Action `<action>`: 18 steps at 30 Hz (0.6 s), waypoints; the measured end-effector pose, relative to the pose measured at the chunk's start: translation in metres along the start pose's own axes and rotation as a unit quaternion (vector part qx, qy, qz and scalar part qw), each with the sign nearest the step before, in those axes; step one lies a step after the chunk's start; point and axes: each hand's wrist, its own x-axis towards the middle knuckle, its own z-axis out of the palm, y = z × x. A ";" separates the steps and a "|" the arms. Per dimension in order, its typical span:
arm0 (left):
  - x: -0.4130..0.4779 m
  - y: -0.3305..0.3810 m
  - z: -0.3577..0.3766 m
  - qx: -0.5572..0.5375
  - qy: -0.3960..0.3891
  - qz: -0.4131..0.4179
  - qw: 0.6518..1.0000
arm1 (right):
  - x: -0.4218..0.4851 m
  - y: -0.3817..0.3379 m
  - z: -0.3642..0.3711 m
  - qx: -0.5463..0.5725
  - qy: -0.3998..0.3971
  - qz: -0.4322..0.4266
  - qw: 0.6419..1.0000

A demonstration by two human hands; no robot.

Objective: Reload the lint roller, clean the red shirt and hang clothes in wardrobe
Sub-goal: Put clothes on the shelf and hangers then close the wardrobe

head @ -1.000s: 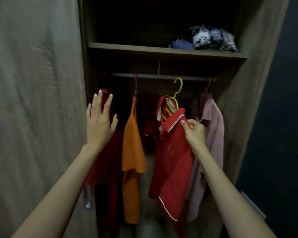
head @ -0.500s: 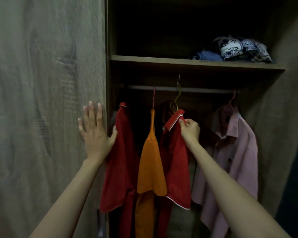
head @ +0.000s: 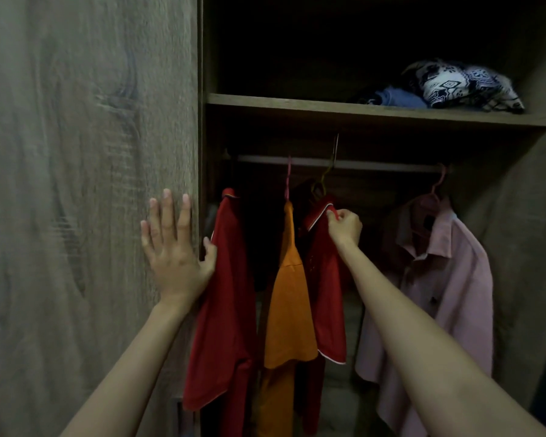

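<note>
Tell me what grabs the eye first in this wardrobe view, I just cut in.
Bright shirts under the rail stand out first: the right hand pinches the collar of a red shirt in the middle, between an orange shirt and a pink shirt at the right. The left hand lies flat on the wooden door at the left, and a patterned bundle sits on the shelf above.

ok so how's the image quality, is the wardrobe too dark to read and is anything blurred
Head view: dim; above the shelf is near black, yet the red shirt pinched by the right hand reads clearly. Head view: the door grain is smeared, the left hand soft-edged.
</note>
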 end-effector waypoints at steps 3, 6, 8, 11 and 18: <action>0.000 0.000 0.001 0.005 0.001 0.001 1.000 | 0.003 0.012 -0.006 -0.013 -0.013 0.001 1.000; 0.000 0.000 0.002 0.008 -0.001 -0.001 1.000 | -0.001 0.026 -0.014 -0.010 -0.025 -0.026 0.999; 0.001 0.001 0.001 0.009 -0.005 -0.003 1.000 | -0.004 0.034 -0.022 -0.013 -0.024 -0.049 0.998; 0.001 0.002 -0.001 -0.002 -0.015 -0.007 1.000 | -0.007 0.045 -0.034 0.001 -0.040 -0.065 0.997; 0.001 0.002 -0.013 -0.034 -0.068 -0.009 0.997 | -0.029 0.057 -0.060 0.057 -0.076 -0.059 0.994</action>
